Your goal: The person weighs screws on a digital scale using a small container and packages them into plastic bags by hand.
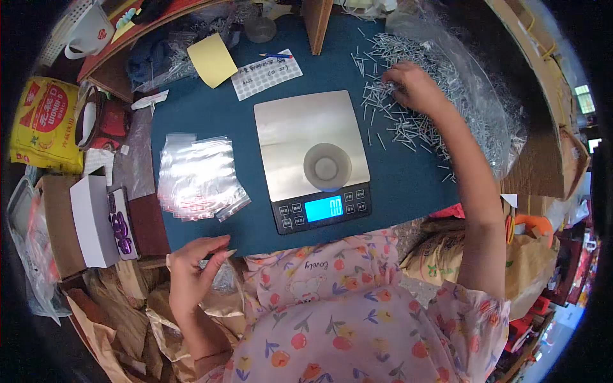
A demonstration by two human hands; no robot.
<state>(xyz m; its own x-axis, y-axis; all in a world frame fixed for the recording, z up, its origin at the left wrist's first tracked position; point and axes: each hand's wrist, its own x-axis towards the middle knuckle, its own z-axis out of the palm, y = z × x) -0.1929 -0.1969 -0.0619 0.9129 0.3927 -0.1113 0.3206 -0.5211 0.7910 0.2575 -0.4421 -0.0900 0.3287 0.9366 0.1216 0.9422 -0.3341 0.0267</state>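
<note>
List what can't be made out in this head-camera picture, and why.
Head view, right hand: whether it grips any metal fasteners; its own fingers hide the grip.
Head view, fasteners: whether nails or screws, and how many; they are small and overlap.
Head view, clear bags: the red print; too small, with glare over the plastic.
Head view, dotted sheet: the handwriting; too small and blurred.

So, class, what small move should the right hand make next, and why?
Probably pinch up a few nails and bring them to the cup: the right hand is down among the loose nails, and the cup stands on the scale, whose display reads 0.0.
</note>
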